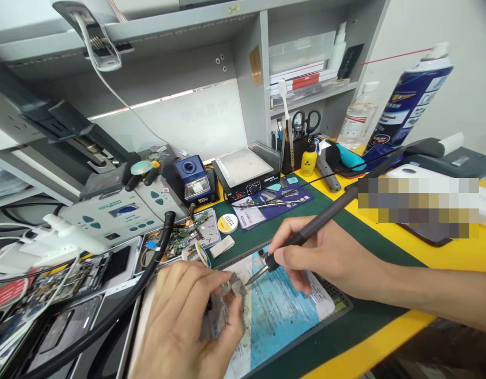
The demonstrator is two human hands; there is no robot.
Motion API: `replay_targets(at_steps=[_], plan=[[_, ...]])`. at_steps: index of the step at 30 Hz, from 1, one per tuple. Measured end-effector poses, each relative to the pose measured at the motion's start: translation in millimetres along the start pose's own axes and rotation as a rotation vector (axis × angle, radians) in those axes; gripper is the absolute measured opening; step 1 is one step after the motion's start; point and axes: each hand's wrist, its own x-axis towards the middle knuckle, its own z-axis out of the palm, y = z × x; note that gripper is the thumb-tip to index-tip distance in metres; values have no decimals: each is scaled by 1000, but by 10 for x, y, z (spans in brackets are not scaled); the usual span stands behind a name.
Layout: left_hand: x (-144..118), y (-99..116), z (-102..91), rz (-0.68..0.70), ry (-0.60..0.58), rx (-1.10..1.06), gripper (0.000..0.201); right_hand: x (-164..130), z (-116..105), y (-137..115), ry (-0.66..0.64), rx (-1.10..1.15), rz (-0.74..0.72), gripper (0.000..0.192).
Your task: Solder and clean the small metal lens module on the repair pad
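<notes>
My left hand pinches a small grey metal part and holds it down on a blue and white work mat. My right hand grips a black soldering iron like a pen. Its metal tip touches the right edge of the small part. The iron's black cable runs off to the right across the green and yellow bench.
A soldering station, a hot plate, a solder paste tin, a tray of circuit boards and opened phones lie behind and left. A thick black hose crosses beside my left hand. A spray can, a bottle and a tool cup stand at the back right.
</notes>
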Motion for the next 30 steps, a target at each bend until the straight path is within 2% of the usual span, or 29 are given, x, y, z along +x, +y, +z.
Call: replay_targets(at_steps=[13, 21, 30], plan=[[-17, 1, -6, -2, 3, -5, 22, 18, 5, 0, -10, -20, 5, 10], [-21, 5, 2, -26, 8, -11, 22, 24, 2, 8, 5, 52, -11, 7], [-11, -11, 11, -15, 19, -14, 24, 26, 4, -4, 6, -13, 20, 10]])
